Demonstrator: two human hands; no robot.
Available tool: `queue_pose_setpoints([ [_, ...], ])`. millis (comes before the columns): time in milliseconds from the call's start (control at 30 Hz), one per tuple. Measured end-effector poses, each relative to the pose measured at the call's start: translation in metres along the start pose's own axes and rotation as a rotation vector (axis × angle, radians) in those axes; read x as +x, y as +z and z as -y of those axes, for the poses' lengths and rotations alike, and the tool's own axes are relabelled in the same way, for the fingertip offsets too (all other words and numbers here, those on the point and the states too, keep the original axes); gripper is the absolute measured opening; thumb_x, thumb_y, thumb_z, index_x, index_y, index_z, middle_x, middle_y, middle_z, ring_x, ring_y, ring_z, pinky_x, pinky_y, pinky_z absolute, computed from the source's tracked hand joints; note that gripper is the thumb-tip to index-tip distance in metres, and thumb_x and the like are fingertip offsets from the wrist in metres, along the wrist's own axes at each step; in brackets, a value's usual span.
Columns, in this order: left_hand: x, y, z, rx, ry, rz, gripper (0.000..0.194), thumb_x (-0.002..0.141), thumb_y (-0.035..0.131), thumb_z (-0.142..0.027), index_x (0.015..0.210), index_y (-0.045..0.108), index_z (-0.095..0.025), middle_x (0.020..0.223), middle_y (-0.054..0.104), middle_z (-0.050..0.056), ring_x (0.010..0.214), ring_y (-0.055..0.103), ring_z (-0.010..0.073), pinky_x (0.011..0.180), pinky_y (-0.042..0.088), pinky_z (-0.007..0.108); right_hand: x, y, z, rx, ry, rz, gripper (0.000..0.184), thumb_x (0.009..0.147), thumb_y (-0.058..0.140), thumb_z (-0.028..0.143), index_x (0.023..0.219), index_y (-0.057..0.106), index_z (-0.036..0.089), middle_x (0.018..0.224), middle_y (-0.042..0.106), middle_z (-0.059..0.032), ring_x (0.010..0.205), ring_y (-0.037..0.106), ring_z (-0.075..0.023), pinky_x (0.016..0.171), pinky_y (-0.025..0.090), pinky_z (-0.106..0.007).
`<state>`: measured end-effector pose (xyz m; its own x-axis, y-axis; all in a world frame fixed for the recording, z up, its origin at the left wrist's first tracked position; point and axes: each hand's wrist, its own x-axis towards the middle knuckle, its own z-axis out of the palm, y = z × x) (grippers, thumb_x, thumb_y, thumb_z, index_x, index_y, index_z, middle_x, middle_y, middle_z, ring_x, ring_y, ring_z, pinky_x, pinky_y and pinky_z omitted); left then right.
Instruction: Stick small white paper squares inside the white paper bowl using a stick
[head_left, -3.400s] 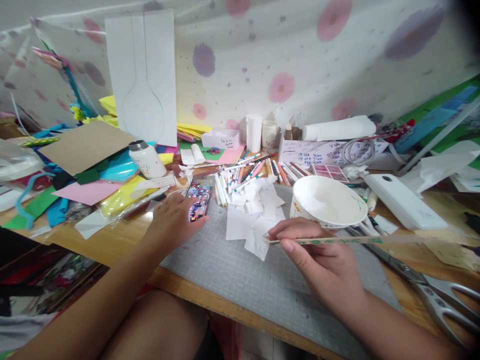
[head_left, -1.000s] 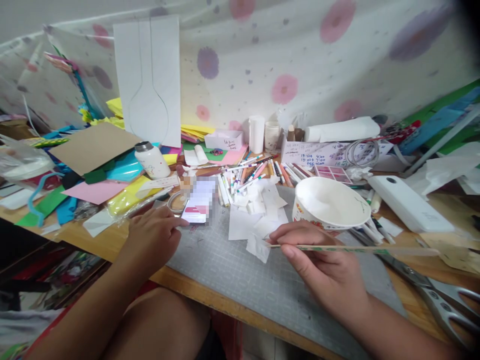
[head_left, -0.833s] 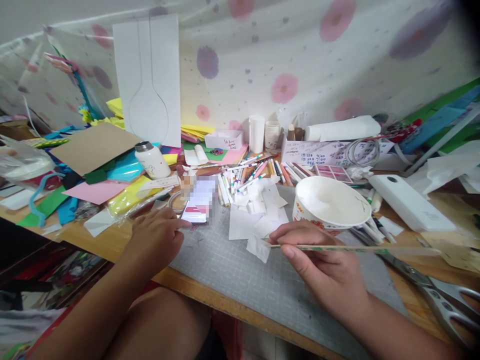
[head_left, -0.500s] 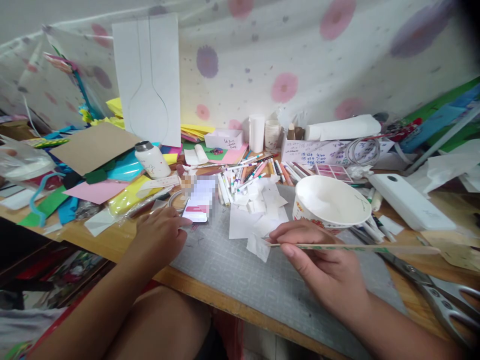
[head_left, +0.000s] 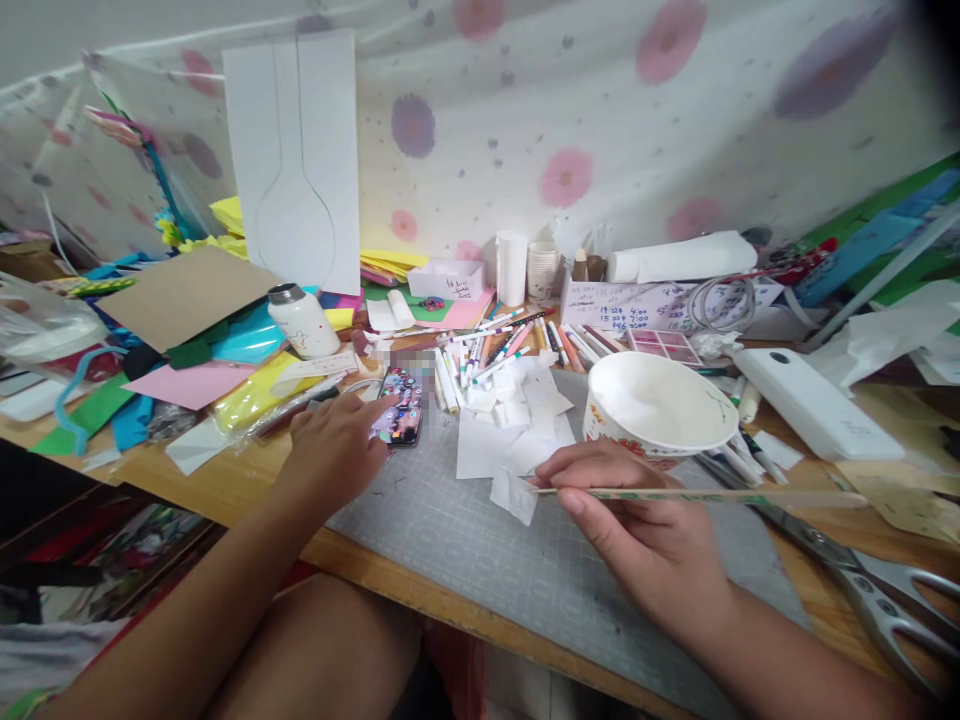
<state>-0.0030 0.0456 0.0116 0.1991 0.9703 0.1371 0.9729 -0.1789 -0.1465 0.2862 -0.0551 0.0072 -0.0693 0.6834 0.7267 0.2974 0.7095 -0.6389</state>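
Observation:
My left hand point(head_left: 330, 440) reaches over the phone point(head_left: 405, 405), its index finger stretched out onto the lit screen, which shows rows of app icons. The other fingers are partly bent and hold nothing. My right hand point(head_left: 637, 530) pinches a long, thin, flat wooden stick point(head_left: 750, 496) with green marks, held level above the cutting mat point(head_left: 450, 560). At the stick's left end is a small piece of white paper point(head_left: 514, 497); whether it is attached cannot be made out. Just behind my right hand stands a white paper bowl point(head_left: 660, 400).
Scissors point(head_left: 862, 580) lie at the right, near a white power bank point(head_left: 817, 402). Several markers point(head_left: 480, 355) and paper scraps point(head_left: 517, 405) spread behind the mat. A white bottle point(head_left: 302, 322) and coloured sheets point(head_left: 187, 385) crowd the left.
The phone's screen has switched from a mostly white page to app icons. My left index finger has moved from the phone's lower edge onto the screen. My right hand stays nearly still.

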Motion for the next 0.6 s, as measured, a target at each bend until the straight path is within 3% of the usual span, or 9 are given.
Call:
queue_pose_setpoints([
  [233, 0.015, 0.004, -0.003, -0.048, -0.004, 0.007, 0.053, 0.088, 0.050, -0.025, 0.138, 0.068, -0.024, 0.131, 0.069, 0.018, 0.135, 0.057, 0.0416, 0.103, 0.048, 0.061, 0.000, -0.001, -0.002, -0.015, -0.007, 0.019, 0.021, 0.091, 0.065, 0.006, 0.096, 0.073, 0.025, 0.088, 0.080, -0.0039, 0.084, 0.079, -0.0198, 0.074, 0.067, -0.032],
  [367, 0.017, 0.007, -0.004, -0.066, 0.023, 0.016, 0.047, 0.089, 0.053, -0.028, 0.132, 0.073, -0.025, 0.128, 0.070, 0.018, 0.130, 0.060, 0.0427, 0.101, 0.048, 0.063, 0.000, -0.001, -0.002, -0.011, -0.011, 0.014, 0.022, 0.090, 0.064, 0.004, 0.096, 0.073, 0.024, 0.088, 0.080, -0.0037, 0.085, 0.079, -0.0186, 0.076, 0.067, -0.030],
  [600, 0.016, 0.001, -0.001, -0.100, -0.061, -0.096, 0.048, 0.093, 0.051, -0.030, 0.138, 0.066, -0.021, 0.130, 0.068, 0.018, 0.129, 0.059, 0.0401, 0.105, 0.046, 0.060, 0.000, -0.001, -0.001, 0.002, -0.001, 0.015, 0.023, 0.090, 0.065, 0.004, 0.096, 0.074, 0.024, 0.088, 0.080, -0.0034, 0.085, 0.079, -0.0181, 0.077, 0.067, -0.029],
])
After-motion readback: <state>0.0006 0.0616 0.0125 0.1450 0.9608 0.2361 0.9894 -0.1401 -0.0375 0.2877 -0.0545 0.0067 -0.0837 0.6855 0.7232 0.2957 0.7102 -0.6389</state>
